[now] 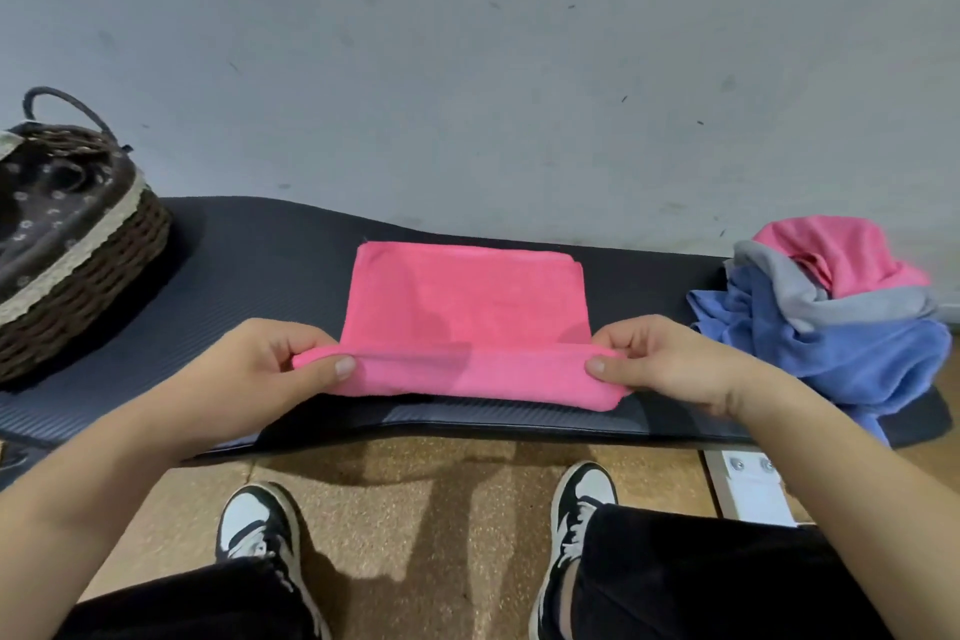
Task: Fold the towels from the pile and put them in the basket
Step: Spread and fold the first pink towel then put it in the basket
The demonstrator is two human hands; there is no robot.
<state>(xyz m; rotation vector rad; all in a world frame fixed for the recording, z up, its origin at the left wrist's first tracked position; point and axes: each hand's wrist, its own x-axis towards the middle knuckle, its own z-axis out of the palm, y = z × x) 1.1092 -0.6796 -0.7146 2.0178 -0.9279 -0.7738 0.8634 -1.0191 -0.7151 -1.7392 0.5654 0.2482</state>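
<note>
The bright pink microfibre towel [467,296] is lying flat on the dark ribbed foam mat covering the table [260,265], in the middle of the frame. Its long axis is running left to right, parallel to the table's near edge.

The left hand [270,369] is pinching the near left end of the towel between thumb and curled fingers. The right hand [670,364] is doing the same at the near right end, so each grip is clamped on cloth, one at either end of the same edge. Between them the near edge is rising off the mat and rolling over into a soft tube.

The rest of the towel is stretching away from both grips towards the top of the frame, where the wall is. The coming fold is therefore likely heading straight away from the person, across the short axis, with both hands travelling together to keep the edge square. The far right corner seems to be showing doubled layers, though the view is too soft to be sure.

The dark brown wicker basket with a patterned fabric liner [104,276] is sitting at the left edge of the frame, well apart from the towel and nearer the left hand. The loose pile of pink, grey and blue towels [831,317] is sitting at the right, just beside the right hand.
</note>
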